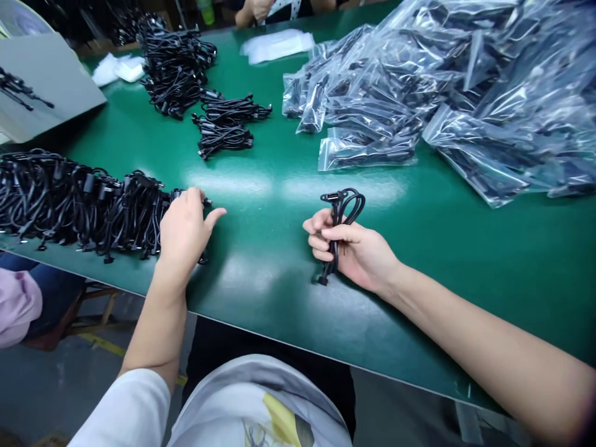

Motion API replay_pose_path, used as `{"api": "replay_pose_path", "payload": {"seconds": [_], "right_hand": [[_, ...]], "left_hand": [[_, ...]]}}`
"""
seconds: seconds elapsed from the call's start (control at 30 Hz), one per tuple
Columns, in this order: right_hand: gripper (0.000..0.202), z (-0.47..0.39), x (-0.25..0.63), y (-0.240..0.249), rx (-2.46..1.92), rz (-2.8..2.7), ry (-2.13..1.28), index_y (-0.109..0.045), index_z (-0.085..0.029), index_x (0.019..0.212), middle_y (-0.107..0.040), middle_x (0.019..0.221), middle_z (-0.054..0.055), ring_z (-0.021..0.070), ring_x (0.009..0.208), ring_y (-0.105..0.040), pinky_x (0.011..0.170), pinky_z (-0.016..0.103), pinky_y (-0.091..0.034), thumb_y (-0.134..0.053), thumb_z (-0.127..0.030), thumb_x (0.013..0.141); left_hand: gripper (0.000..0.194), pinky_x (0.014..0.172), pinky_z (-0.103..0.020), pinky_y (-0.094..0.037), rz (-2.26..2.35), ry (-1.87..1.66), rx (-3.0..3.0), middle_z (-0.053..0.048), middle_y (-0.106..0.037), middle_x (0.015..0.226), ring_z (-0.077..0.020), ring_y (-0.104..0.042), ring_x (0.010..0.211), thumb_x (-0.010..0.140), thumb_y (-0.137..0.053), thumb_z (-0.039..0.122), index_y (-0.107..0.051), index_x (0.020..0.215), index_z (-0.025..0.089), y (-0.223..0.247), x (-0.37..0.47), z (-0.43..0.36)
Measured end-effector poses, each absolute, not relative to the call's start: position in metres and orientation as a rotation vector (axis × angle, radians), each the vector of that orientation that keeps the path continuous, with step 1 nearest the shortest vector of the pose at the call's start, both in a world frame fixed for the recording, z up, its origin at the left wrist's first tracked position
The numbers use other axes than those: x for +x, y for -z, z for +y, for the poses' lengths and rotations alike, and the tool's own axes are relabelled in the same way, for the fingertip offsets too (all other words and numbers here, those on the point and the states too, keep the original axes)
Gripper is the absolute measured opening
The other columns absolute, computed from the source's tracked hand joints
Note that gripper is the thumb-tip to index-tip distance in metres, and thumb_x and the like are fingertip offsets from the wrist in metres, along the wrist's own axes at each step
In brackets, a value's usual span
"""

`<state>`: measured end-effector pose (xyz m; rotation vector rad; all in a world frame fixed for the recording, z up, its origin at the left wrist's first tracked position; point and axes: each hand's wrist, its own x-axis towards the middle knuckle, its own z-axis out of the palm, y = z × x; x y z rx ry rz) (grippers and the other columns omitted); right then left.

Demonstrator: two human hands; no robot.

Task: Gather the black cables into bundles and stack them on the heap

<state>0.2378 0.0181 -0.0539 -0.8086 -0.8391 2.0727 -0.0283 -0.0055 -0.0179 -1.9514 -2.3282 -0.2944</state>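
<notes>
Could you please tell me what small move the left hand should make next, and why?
Probably close the left hand on the end of the cable row: it lies over that end, thumb held out, while the right hand holds a coiled cable.

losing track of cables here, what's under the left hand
The right end of the black cable row shows around the left hand; whatever lies directly beneath, and whether the hand grips it, is covered.
</notes>
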Motion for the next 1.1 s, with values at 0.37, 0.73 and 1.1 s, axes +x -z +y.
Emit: {"api": "replay_pose_path", "payload": {"seconds": [0.37, 0.73, 1.1], "right_hand": [[0.021, 0.003, 0.234, 0.051, -1.004, -1.034, -2.081, -0.073, -0.012, 0.084, -0.033, 0.052, -0.010, 0.0026, 0.043, -0.022, 0.039, 0.019, -0.012, -0.081, -0.026, 0.071], [0.051, -0.015, 0.220, 0.056, -1.161, -1.278, -1.904, -0.075, -0.025, 0.110, -0.076, 0.107, 0.011, 0.0275, 0.094, -0.073, 0.093, 0.045, -0.057, -0.077, -0.061, 0.074], [0.044, -0.019, 0.215, 0.060, -1.342, -1.305, -1.795, -0.079, -0.021, 0.098, -0.072, 0.084, 0.006, 0.0176, 0.062, -0.054, 0.054, 0.029, -0.045, -0.083, -0.054, 0.068]], "left_hand": [[0.045, 0.084, -0.048, -0.052, -2.404, 0.040, -1.866, -0.025, -0.061, 0.117, -0.0402, -0.064, 0.104, 0.088, -0.061, 0.026, -0.050, 0.126, 0.007, 0.020, -0.046, -0.002], [0.038, 0.063, -0.028, -0.053, -2.391, 2.236, -2.710, -0.003, -0.061, 0.097, -0.0102, -0.063, 0.063, 0.084, -0.071, 0.035, -0.046, 0.109, 0.021, 0.035, 0.025, -0.010], [0.025, 0.099, -0.033, -0.047, -2.192, 1.893, -2.791, -0.009, -0.064, 0.120, -0.0212, -0.060, 0.112, 0.087, -0.066, 0.031, -0.064, 0.109, 0.019, 0.030, 0.005, -0.016]]}}
